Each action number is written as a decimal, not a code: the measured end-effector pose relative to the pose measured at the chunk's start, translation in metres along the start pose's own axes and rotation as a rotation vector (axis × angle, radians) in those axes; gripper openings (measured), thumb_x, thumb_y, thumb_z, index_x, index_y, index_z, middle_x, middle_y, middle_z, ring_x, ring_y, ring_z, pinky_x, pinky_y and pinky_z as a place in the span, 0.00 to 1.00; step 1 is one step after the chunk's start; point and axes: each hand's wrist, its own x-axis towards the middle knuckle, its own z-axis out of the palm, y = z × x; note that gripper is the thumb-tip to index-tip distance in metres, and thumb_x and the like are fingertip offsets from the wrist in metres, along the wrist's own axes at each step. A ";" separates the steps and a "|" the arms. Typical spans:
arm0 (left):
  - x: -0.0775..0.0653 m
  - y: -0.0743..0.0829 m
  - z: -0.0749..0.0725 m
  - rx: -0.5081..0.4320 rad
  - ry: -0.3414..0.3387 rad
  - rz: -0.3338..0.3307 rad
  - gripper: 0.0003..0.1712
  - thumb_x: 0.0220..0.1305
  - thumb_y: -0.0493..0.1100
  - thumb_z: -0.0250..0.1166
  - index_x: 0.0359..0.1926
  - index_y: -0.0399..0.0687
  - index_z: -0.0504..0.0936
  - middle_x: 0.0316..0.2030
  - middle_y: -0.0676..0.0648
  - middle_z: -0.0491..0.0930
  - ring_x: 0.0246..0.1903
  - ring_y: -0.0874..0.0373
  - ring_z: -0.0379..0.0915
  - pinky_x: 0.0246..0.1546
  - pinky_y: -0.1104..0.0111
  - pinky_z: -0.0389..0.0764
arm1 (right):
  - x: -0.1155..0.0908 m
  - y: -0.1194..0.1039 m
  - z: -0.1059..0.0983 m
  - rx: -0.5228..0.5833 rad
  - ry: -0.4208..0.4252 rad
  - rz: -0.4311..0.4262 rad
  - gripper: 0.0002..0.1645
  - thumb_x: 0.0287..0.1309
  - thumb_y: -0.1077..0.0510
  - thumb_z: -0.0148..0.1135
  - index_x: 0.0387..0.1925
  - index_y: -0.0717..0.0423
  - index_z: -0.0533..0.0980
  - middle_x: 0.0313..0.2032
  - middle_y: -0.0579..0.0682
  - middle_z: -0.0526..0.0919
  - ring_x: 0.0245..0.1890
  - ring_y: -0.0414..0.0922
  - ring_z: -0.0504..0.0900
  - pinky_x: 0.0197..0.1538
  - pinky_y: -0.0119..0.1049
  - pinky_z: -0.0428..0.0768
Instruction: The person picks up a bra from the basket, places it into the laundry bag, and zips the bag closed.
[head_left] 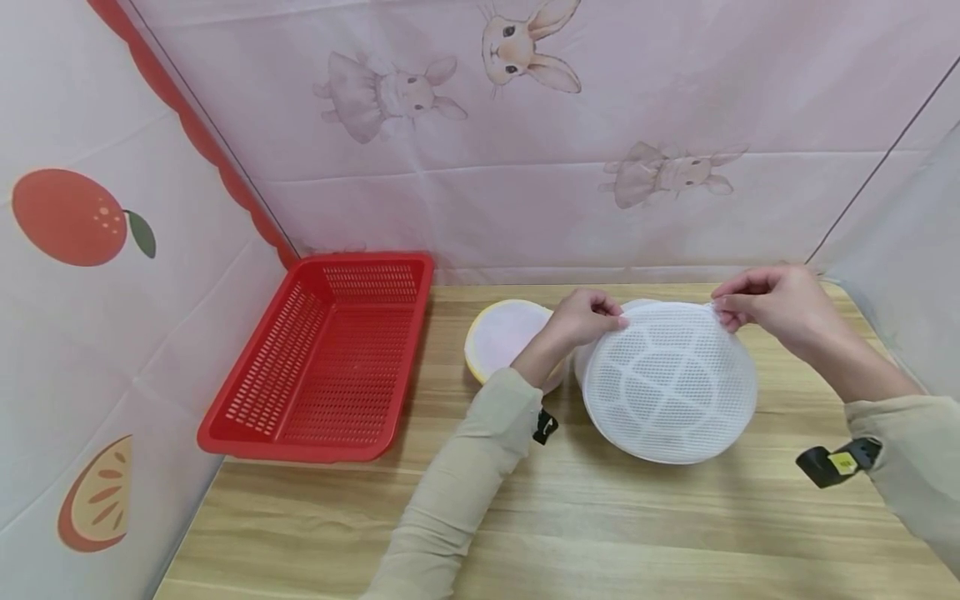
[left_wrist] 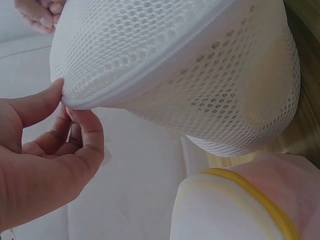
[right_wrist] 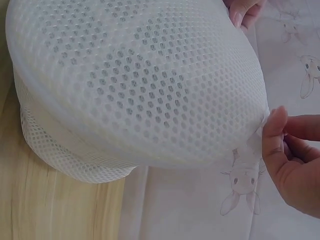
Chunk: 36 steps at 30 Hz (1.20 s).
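A round white mesh laundry bag [head_left: 670,383] stands tilted toward me on the table, its circular mesh end facing the head view. My left hand [head_left: 588,319] pinches its far rim on the left between thumb and fingers. On the far right side, my right hand [head_left: 776,312] pinches the edge with thumb and forefinger. The left wrist view shows the bag's netted side wall [left_wrist: 215,95] below the piped rim, with a pale patch showing on it. Left of the bag sits a smaller white round bag with yellow trim [head_left: 504,337], partly covered by my left forearm.
A red slotted plastic basket [head_left: 408,375] stands at the left of the wooden table [head_left: 600,533]. Fabric with printed rabbits [head_left: 517,50] hangs behind the table, and another printed sheet [head_left: 67,333] hangs along the left side.
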 end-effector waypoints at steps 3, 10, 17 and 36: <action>0.000 0.000 0.001 -0.021 0.014 -0.016 0.06 0.55 0.39 0.66 0.27 0.44 0.77 0.24 0.52 0.73 0.28 0.61 0.66 0.30 0.74 0.67 | 0.000 0.002 0.000 -0.010 -0.002 -0.009 0.13 0.57 0.70 0.55 0.40 0.80 0.72 0.24 0.48 0.80 0.22 0.40 0.78 0.28 0.34 0.80; 0.000 -0.001 0.003 -0.053 0.058 -0.033 0.06 0.54 0.38 0.67 0.25 0.44 0.78 0.23 0.53 0.73 0.27 0.62 0.66 0.29 0.74 0.67 | -0.001 0.006 -0.002 -0.012 -0.007 -0.025 0.12 0.57 0.70 0.54 0.39 0.80 0.72 0.23 0.47 0.80 0.21 0.39 0.78 0.27 0.33 0.80; 0.001 -0.005 0.003 -0.054 0.110 -0.039 0.06 0.54 0.38 0.67 0.25 0.45 0.78 0.24 0.53 0.75 0.28 0.62 0.68 0.31 0.74 0.69 | -0.002 0.012 -0.006 0.013 -0.023 -0.041 0.09 0.56 0.71 0.55 0.35 0.78 0.74 0.22 0.44 0.80 0.20 0.39 0.78 0.26 0.31 0.79; 0.003 -0.006 0.004 -0.098 0.132 -0.077 0.06 0.54 0.38 0.67 0.24 0.46 0.78 0.24 0.52 0.75 0.28 0.61 0.69 0.31 0.74 0.69 | -0.008 0.024 -0.009 0.017 -0.034 -0.028 0.12 0.57 0.69 0.56 0.39 0.79 0.73 0.24 0.44 0.81 0.21 0.40 0.78 0.26 0.32 0.79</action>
